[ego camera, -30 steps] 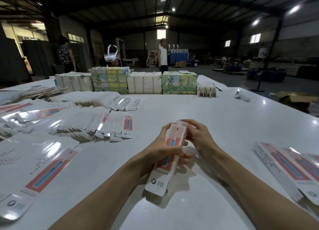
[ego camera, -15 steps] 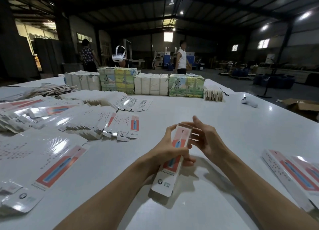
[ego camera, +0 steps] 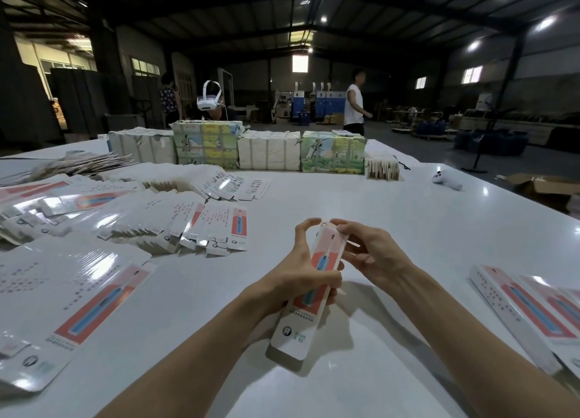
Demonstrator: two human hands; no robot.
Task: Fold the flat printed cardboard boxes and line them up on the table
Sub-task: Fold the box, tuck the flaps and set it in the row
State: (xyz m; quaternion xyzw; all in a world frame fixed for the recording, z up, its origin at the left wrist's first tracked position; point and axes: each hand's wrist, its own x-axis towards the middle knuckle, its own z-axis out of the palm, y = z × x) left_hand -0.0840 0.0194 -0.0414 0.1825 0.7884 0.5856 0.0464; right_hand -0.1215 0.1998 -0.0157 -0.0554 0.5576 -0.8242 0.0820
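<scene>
I hold a long narrow printed box [ego camera: 317,279], white with a red panel and a blue toothbrush picture, tilted above the white table [ego camera: 392,229]. My left hand [ego camera: 301,270] grips its middle, thumb across the front and index finger reaching over the far end. My right hand [ego camera: 373,254] has its curled fingers at the box's far end. Flat unfolded boxes [ego camera: 150,210] lie fanned out in stacks at the left. Folded boxes [ego camera: 533,311] lie side by side at the right edge.
Wrapped bundles [ego camera: 270,149] stand in a row at the table's far side, with a small stack of cards [ego camera: 381,166] and a white controller [ego camera: 445,179] to the right. A person wearing a headset [ego camera: 212,100] sits behind the bundles; two others stand farther back.
The view tilted up a little. My left index finger rose over the box's far end, and my right fingers curled in at that end.
</scene>
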